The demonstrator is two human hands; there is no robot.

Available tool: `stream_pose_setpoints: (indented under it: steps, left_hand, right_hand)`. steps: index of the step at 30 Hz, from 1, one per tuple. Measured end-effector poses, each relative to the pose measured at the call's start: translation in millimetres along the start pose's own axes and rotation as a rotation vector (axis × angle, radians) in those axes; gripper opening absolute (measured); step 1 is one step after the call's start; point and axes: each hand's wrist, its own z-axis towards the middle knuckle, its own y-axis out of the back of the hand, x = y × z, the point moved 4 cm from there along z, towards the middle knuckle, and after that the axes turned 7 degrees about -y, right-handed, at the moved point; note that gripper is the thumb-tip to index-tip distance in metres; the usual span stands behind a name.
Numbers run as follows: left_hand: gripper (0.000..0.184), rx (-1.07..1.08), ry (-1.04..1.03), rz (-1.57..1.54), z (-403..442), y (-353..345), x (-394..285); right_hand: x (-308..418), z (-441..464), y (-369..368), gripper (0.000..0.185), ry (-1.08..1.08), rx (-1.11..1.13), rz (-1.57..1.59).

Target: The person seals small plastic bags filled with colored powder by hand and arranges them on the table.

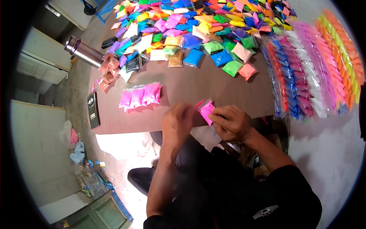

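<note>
Pinched a small bright-pink plastic pouch [206, 112] between thumb and fingers of the nearly closed right hand [230, 121], at the near edge of the brown worktop [228, 89]. Curled the blurred left hand [178, 120] close to the pouch's top; could not verify its exact opening or hold. Had a row of filled pink packets [138, 96] at left, multicoloured packets [192, 57] heaped beyond, and long clear sleeves of coloured packets [305, 72] at right.

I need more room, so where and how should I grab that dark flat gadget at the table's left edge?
Come from above and pinch the dark flat gadget across its middle, by both long sides. It lies flat and is long and narrow, so that span should suit one hand.
</note>
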Motion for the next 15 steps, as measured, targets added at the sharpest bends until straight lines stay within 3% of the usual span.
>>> stream_pose_setpoints:
  steps: [5,11,15]
  left_hand:
    - [0.006,0.050,-0.115,0.115,-2.0,-12.3,-22.8]
    - [0.006,0.134,-0.091,0.226,23.2,-21.7,-5.4]
    - [0.007,0.064,-0.108,0.136,26.6,-21.8,0.7]
  right_hand:
    - [-1.6,-0.9,-2.2,0.029,0.013,-0.007,-0.012]
    - [-1.0,-2.0,-2.6,0.027,0.006,-0.032,-0.010]
    - [-1.2,-1.7,-1.4,0.025,-0.009,-0.021,0.009]
